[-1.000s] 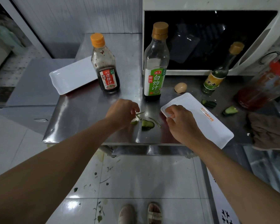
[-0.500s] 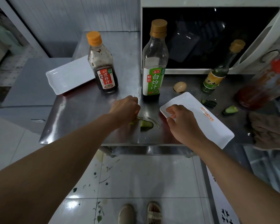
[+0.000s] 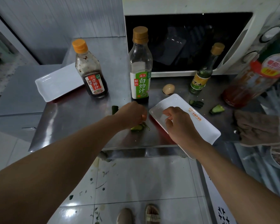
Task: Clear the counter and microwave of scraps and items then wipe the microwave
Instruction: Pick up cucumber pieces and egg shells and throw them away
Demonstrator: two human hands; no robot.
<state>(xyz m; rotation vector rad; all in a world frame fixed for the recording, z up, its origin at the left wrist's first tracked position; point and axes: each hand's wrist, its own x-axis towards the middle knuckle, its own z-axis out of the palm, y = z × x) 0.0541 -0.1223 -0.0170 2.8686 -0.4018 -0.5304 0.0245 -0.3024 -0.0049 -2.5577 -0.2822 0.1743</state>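
My left hand hovers low over the steel counter, fingers curled down onto cucumber scraps; whether it grips them is hidden. One more green piece lies just left of that hand. My right hand holds the near-left end of a white rectangular plate, which juts over the counter's front edge. An eggshell and two more cucumber pieces lie beyond the plate. The white microwave stands at the back with its dark front facing me.
Standing on the counter are an orange-capped dark sauce bottle, a tall green-label bottle, a small green bottle and a big red-label bottle. A second white plate lies far left, a brown cloth on the right.
My left hand has slid slightly forward and right over the scraps, nearer the plate, uncovering a green piece on its left. The right hand keeps its hold on the plate.
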